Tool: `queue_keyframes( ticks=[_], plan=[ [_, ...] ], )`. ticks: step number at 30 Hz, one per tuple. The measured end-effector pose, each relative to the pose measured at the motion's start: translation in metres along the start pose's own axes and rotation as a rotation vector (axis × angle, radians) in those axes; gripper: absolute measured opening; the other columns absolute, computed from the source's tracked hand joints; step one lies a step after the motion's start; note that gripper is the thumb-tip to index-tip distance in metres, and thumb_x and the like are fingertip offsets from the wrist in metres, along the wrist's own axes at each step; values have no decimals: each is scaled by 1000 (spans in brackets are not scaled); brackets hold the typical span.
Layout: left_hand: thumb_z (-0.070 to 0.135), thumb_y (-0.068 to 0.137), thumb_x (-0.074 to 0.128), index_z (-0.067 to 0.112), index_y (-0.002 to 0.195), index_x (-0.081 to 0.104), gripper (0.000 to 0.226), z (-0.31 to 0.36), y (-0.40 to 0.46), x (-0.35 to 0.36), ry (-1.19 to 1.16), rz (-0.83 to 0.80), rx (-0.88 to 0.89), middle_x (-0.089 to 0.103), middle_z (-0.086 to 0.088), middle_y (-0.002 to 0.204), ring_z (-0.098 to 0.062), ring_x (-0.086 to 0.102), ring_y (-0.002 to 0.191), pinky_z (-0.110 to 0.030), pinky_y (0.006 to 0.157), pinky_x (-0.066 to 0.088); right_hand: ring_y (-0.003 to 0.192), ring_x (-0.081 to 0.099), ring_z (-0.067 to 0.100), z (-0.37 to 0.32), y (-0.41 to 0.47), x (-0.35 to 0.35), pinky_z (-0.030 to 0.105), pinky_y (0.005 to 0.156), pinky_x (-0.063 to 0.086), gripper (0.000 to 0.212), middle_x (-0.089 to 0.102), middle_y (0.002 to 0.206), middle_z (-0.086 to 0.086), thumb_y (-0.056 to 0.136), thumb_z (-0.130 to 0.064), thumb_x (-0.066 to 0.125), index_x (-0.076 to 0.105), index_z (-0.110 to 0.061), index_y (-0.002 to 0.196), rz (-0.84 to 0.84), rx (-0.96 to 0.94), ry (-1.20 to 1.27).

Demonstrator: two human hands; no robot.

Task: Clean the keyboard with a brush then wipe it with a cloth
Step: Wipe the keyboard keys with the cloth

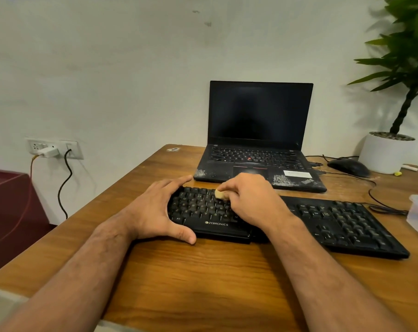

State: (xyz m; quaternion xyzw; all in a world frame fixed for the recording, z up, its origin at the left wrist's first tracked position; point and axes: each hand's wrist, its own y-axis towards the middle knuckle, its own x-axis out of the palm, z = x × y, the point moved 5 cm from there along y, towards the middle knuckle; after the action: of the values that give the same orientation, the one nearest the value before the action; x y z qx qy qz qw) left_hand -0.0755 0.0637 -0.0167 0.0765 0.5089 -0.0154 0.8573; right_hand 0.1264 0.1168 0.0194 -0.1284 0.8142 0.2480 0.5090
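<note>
2 hands are busy: your left hand [155, 207] clamps the keyboard [299, 221] edge, your right hand [248, 200] pinches the brush [219, 194] over keys beneath it; next, probably sweep rightward.

wall [131, 68]: pale, scuffed | desk [203, 279]: wood | socket [52, 148]: left | cabinet [9, 212]: maroon

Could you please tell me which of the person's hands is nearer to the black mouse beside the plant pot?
The right hand. It is over the middle of the keyboard, toward the mouse at the far right. The left hand grips the keyboard's left end, farther away.
</note>
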Motion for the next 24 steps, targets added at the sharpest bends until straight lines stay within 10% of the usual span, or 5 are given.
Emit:
queue_keyframes(
  ticks=[5, 14, 19, 24],
  plan=[
    [87, 36, 73, 49, 154, 11, 139, -1, 1, 0, 16, -2, 11, 27, 13, 155, -7, 22, 141, -38, 118, 23, 99, 66, -1, -31, -17, 9, 27, 96, 53, 23, 74, 107, -19, 92, -23, 68, 78, -41, 103, -184, -197, 290],
    [87, 35, 75, 51, 153, 11, 139, -2, 2, 0, 15, 4, 18, 29, 14, 153, -6, 24, 139, -40, 119, 26, 118, 59, 11, -25, -1, 9, 29, 106, 45, 30, 68, 125, -10, 99, -20, 58, 72, -35, 121, -1, -145, 90],
    [84, 35, 77, 48, 154, 14, 140, -2, 1, 0, 14, 5, 24, 30, 14, 154, -7, 23, 142, -42, 120, 25, 81, 67, -1, -43, -17, 13, 29, 81, 59, 33, 77, 92, -15, 84, -9, 63, 81, -37, 90, -171, -228, 304],
    [86, 36, 75, 49, 154, 14, 138, 0, 1, 0, 27, 4, 35, 31, 13, 154, -8, 24, 142, -42, 119, 27, 105, 63, 3, -50, -13, 23, 30, 99, 51, 23, 72, 112, -15, 94, -25, 66, 77, -37, 111, -158, -322, 223]
  ],
)
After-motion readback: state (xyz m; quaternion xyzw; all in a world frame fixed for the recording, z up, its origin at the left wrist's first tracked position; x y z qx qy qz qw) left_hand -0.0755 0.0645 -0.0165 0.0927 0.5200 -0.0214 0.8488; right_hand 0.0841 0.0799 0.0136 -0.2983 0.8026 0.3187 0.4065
